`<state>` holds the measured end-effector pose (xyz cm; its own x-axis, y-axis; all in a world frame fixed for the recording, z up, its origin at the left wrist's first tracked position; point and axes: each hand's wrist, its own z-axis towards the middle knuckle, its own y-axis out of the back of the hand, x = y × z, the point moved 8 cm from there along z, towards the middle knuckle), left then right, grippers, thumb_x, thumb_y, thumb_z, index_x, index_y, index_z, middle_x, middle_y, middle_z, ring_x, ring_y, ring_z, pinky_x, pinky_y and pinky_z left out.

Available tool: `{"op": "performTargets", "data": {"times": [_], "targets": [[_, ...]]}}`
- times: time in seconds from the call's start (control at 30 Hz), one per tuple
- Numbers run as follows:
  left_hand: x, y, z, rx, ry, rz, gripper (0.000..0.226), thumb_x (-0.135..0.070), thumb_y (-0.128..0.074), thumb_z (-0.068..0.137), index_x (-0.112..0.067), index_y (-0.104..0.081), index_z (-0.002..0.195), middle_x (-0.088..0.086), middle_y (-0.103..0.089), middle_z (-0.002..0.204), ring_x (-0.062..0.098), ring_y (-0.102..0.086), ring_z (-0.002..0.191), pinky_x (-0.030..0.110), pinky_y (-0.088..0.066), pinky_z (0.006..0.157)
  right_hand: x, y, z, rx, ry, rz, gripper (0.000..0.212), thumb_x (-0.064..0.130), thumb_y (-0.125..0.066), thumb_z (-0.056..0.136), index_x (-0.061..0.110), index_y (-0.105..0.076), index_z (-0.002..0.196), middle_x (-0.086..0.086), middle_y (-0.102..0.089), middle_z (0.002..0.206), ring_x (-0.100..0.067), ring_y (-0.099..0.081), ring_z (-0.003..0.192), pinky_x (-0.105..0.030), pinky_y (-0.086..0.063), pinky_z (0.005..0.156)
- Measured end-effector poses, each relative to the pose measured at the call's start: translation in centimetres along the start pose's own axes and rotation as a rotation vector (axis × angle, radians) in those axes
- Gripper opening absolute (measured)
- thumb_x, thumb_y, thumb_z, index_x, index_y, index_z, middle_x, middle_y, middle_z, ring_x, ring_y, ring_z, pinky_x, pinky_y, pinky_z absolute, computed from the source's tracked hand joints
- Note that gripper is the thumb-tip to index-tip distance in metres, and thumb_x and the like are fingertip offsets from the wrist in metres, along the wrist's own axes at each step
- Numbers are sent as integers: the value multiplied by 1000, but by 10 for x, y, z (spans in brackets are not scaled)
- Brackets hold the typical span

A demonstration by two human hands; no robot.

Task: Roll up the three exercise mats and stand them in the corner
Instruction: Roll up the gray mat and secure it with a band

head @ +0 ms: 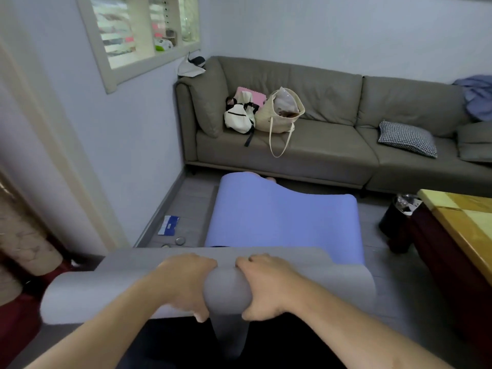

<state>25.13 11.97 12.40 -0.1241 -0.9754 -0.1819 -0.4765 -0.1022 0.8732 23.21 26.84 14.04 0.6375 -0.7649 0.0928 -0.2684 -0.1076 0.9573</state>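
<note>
Sofa fills the far side of the room, grey, running from the far left corner off to the right, with a white backpack and a cream tote bag touching each other on its left seat, a checked cushion further right and a blue cloth over its back at the right edge. Near me, across my lap, lies the grey mat, partly rolled: the roll runs left to right and its flat part spreads away from me to the far right. Beyond it, on the floor between me and the sofa, the purple mat lies mostly flat, its far end humped up against the sofa base, its near edge tucked under the grey one. A wooden table stands at the right, a black bin just beside its far corner. My left hand and right hand both grip the roll at its middle, fingers curled over the top, thumbs underneath, a short stretch of roll showing between them. A blue and white packet lies by the left wall.
</note>
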Motion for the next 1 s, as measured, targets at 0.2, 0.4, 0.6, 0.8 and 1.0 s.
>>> {"op": "performTargets", "data": {"times": [0.2,0.4,0.6,0.8,1.0], "targets": [[3,-12,15,49,22,-36,72,-65,-83,46,-41,-55,107,-17,-60,104,11,-60,95,37,-56,87,8,-28,-6,-110,-46,-136,63,35,-82,72,20,-45,120,-7,-56,119,-32,-55,105,-45,-40,86],[-9,-22,12,-371,88,283,72,-56,-69,64,-30,-47,128,-6,-59,119,23,-60,109,38,-45,93,-16,-12,32,62,-62,42,66,51,-88,58,27,-53,109,4,-62,101,-25,-63,89,-35,-54,73],[7,0,21,-145,86,70,67,-56,-77,55,-35,-50,113,-11,-66,105,18,-65,94,38,-57,83,-4,-37,11,-287,-22,-203,92,48,-91,63,18,-44,135,-5,-55,122,-30,-53,103,-47,-45,93],[2,-19,23,-384,127,281,81,-45,-76,66,-24,-45,137,0,-61,123,26,-59,113,40,-42,102,-20,-27,36,-167,-73,-155,77,26,-82,64,20,-42,130,-5,-61,113,-32,-62,99,-41,-46,80],[5,5,27,-413,147,239,62,-47,-76,70,-29,-45,122,-5,-62,115,23,-63,107,38,-40,89,-18,-6,36,-212,-44,-106,72,31,-82,68,20,-44,127,-5,-58,111,-31,-59,99,-41,-44,81]]}}
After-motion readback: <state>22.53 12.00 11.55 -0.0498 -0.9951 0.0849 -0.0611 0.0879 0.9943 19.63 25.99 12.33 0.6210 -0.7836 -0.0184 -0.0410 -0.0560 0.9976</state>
